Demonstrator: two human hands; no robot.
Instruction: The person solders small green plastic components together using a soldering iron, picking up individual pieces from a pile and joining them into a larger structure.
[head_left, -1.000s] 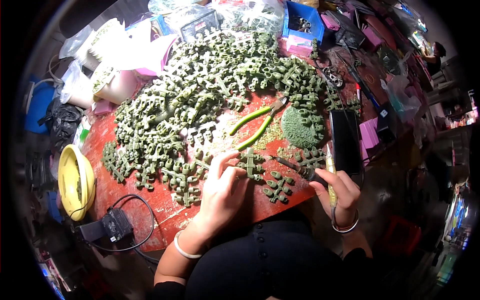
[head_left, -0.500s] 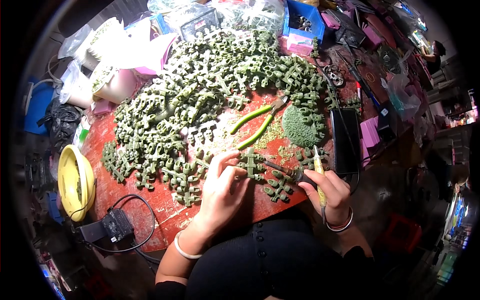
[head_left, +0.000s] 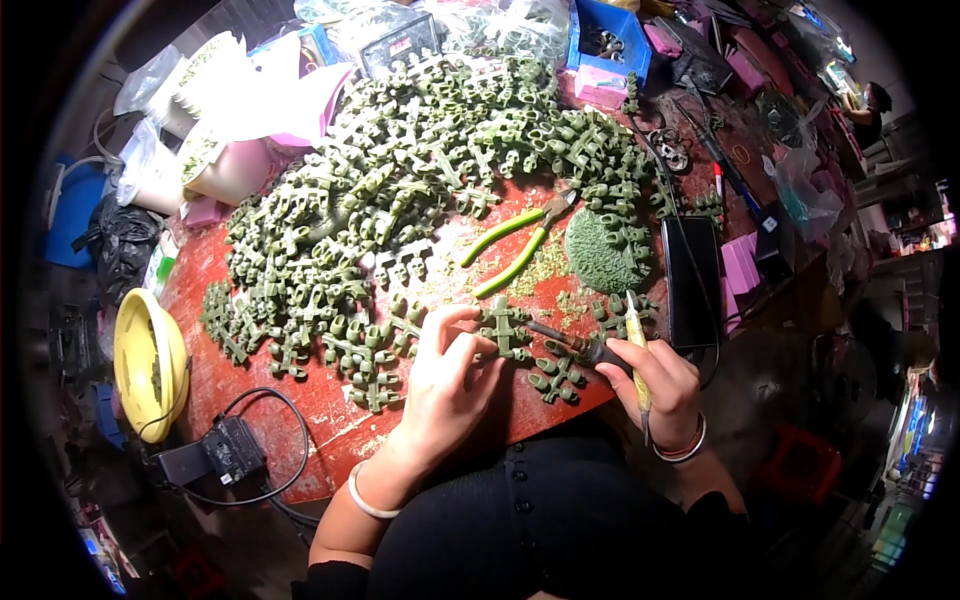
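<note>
By the red counter (head_left: 325, 435), the left hand (head_left: 450, 375) curls beside a green branched piece (head_left: 506, 328) lying before the person, though I cannot tell whether its grip pinches it; the right hand (head_left: 662, 392) has its grip closed round a dark-handled tool (head_left: 603, 354) and a yellow pen-shaped tool (head_left: 636, 345), the former's rod pointing at the piece; green-handled pliers (head_left: 522, 268) and a heap of similar pieces (head_left: 430, 150) lie beyond.

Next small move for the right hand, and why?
Probably ease the dark-handled tool a touch left, onto the branched green part. The right hand holds it with its thin tip aimed at that part's right side, and the left hand is at the opposite side. Whether tip and part already touch is unclear.
</note>
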